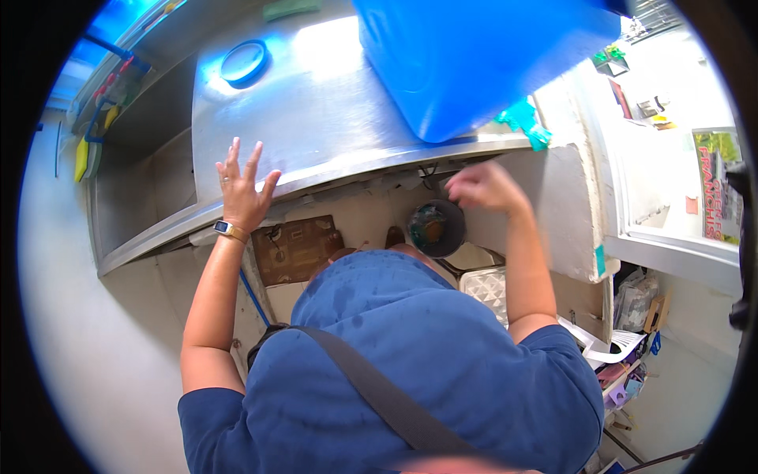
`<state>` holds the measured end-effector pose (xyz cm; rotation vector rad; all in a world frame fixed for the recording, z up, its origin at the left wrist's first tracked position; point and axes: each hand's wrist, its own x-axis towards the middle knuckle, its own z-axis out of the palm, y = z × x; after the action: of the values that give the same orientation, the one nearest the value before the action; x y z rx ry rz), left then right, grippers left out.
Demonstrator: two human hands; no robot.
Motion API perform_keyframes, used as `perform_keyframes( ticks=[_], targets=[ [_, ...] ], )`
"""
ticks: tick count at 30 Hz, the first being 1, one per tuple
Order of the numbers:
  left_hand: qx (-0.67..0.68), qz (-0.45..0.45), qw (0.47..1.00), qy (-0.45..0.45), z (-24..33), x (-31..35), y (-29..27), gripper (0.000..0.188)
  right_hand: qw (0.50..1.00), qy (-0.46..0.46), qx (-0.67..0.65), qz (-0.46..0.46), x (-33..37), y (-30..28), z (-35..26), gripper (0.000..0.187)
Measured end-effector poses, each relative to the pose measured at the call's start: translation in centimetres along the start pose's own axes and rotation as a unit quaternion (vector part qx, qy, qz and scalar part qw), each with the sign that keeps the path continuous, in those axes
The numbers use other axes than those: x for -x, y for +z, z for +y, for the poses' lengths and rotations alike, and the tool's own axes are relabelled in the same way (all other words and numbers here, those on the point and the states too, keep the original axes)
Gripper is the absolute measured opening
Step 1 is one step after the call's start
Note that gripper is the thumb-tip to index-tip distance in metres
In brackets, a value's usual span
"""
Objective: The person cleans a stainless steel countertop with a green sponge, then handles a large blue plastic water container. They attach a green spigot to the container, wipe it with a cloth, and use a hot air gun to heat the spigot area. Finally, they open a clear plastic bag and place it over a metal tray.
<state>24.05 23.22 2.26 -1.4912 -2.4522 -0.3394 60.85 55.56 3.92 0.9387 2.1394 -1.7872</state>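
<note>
My left hand, with a watch on the wrist, lies flat with fingers spread on the front edge of a steel counter. My right hand is blurred, its fingers curled, just under the counter's front lip near some dark wires. I see nothing held in it. A round dark bowl-like object with a teal and brown inside sits right below that hand. My blue-shirted torso with a grey strap fills the lower middle and hides what is beneath.
A large blue container stands on the counter at the back right, with a teal cloth beside it. A round blue lid lies at the back left. Under the counter are a brown board and a patterned white tray.
</note>
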Motion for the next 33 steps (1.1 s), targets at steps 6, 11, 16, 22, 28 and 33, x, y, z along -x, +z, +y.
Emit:
perform_keyframes(
  ticks=[6, 11, 16, 22, 28, 33],
  targets=[
    [0.064, -0.014, 0.996, 0.056, -1.4, 1.2, 1.8, 0.073, 0.974, 0.188, -0.127, -0.020, -17.7, 20.2, 10.8, 0.034],
    [0.094, -0.039, 0.993, 0.067, -2.0, 1.4, 2.2, 0.076, 0.907, 0.261, -0.253, 0.212, -32.2, 29.6, 15.1, 0.027],
    [0.115, -0.043, 0.990, 0.066, -2.1, 1.4, 2.1, 0.076, 0.941, 0.133, 0.196, 0.241, -33.2, 30.6, 17.1, 0.033],
    [0.200, -0.079, 0.975, 0.063, -2.2, 1.2, 1.3, 0.069, 0.910, 0.001, -0.255, 0.327, -14.0, 24.9, 9.7, 0.025],
    [0.308, -0.027, 0.938, 0.156, 0.5, -3.7, -2.4, 0.068, 0.870, -0.228, -0.318, 0.300, 8.1, 12.1, -10.4, 0.025],
    [0.394, 0.168, 0.851, 0.304, 9.7, -15.9, -10.4, 0.059, 0.698, -0.395, 0.271, 0.532, 13.2, 3.0, -22.6, 0.023]
  ],
)
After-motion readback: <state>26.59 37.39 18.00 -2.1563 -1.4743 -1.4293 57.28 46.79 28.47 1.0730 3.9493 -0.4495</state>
